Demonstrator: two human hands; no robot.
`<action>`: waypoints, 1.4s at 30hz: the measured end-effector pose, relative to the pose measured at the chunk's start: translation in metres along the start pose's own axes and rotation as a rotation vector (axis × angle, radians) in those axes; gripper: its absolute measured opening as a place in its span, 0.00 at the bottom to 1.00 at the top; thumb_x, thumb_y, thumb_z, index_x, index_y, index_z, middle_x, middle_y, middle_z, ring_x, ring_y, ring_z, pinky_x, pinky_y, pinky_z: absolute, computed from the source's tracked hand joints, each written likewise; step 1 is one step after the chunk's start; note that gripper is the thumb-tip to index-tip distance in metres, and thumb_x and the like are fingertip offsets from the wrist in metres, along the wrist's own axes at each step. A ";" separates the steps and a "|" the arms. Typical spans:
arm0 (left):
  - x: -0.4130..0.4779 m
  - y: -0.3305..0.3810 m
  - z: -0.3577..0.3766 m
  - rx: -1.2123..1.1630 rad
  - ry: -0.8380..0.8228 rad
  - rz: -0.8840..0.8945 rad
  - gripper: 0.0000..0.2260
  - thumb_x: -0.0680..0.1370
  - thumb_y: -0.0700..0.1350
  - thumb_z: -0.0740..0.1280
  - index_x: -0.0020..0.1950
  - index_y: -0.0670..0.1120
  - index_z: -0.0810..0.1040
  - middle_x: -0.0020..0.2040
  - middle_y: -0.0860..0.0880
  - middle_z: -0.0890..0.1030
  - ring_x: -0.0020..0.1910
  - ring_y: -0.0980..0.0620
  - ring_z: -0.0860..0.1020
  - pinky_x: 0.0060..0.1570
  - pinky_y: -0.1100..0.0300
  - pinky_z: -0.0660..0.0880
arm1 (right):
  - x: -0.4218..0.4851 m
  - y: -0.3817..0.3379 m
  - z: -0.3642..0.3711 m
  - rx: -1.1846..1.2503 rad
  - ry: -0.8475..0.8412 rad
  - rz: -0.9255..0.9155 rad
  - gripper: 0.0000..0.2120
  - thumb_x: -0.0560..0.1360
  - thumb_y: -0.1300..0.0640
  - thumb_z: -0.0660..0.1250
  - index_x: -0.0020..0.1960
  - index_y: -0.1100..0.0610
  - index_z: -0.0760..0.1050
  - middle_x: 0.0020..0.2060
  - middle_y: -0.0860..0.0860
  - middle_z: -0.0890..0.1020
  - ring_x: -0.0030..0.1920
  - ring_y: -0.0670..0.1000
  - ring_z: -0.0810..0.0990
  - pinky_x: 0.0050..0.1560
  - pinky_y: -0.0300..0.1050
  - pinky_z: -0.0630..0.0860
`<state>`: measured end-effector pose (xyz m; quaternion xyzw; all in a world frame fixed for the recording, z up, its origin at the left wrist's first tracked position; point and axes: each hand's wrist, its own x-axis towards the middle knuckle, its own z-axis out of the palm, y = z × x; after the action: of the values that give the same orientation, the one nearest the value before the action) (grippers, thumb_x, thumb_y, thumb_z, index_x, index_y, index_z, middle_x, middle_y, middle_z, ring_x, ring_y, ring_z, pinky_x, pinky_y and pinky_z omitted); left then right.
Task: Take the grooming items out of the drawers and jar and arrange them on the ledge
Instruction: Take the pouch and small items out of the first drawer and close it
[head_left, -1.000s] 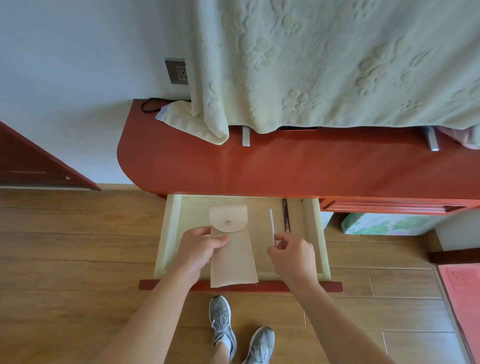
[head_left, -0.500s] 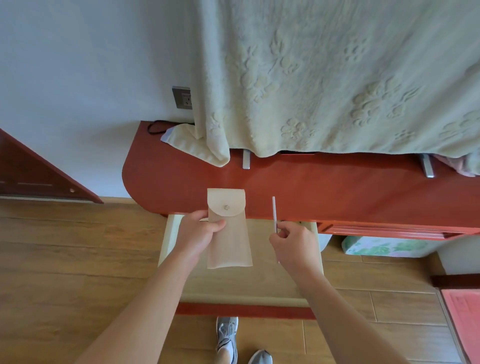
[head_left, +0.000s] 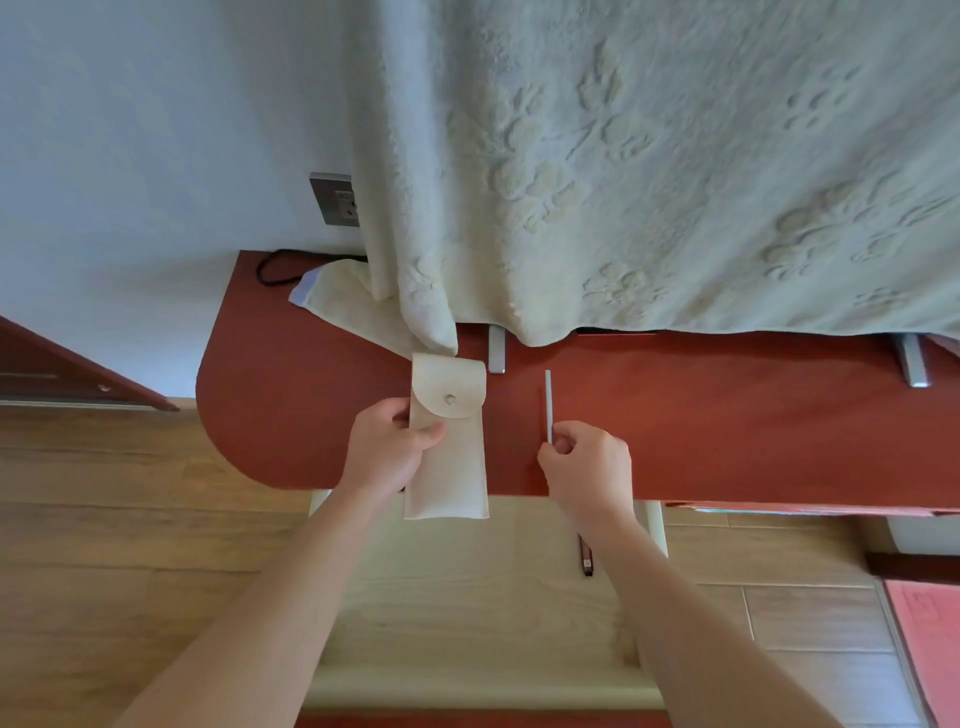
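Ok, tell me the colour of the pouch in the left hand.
Cream pouch with a silver snap, clearest in the head view.

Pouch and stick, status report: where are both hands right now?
Left hand gripping the pouch, right hand pinching the thin stick, both over the ledge. Dark pen left in the open drawer. Hanging towel crowds the ledge's back edge.

Left hand (head_left: 387, 447): bare, no rings/watch seen.
Right hand (head_left: 587, 465): bare, same.
Forearms: bare, no sleeves in view.
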<state>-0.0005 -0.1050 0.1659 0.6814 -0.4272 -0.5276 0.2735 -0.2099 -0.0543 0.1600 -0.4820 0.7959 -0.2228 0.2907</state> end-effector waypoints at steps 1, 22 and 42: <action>0.004 -0.001 0.002 0.007 -0.002 0.011 0.07 0.73 0.39 0.75 0.49 0.45 0.82 0.44 0.51 0.86 0.44 0.52 0.84 0.43 0.54 0.81 | 0.003 0.000 0.000 -0.010 0.008 -0.004 0.14 0.70 0.63 0.63 0.28 0.56 0.64 0.21 0.46 0.66 0.24 0.47 0.62 0.25 0.37 0.63; 0.021 -0.021 0.005 0.351 0.127 0.206 0.12 0.73 0.54 0.74 0.52 0.49 0.80 0.44 0.54 0.80 0.44 0.52 0.80 0.39 0.57 0.75 | 0.016 0.006 0.016 -0.090 0.089 -0.051 0.06 0.75 0.58 0.68 0.50 0.56 0.81 0.34 0.48 0.80 0.40 0.49 0.78 0.43 0.41 0.75; -0.131 -0.069 0.041 0.535 -0.129 0.621 0.28 0.68 0.61 0.74 0.64 0.50 0.76 0.54 0.56 0.73 0.47 0.62 0.67 0.51 0.60 0.73 | -0.075 0.073 -0.008 -0.013 0.045 -0.033 0.10 0.75 0.54 0.68 0.53 0.57 0.79 0.41 0.48 0.80 0.43 0.50 0.78 0.46 0.47 0.77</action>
<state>-0.0293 0.0459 0.1611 0.5327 -0.7507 -0.3320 0.2059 -0.2344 0.0457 0.1383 -0.4918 0.7956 -0.2332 0.2660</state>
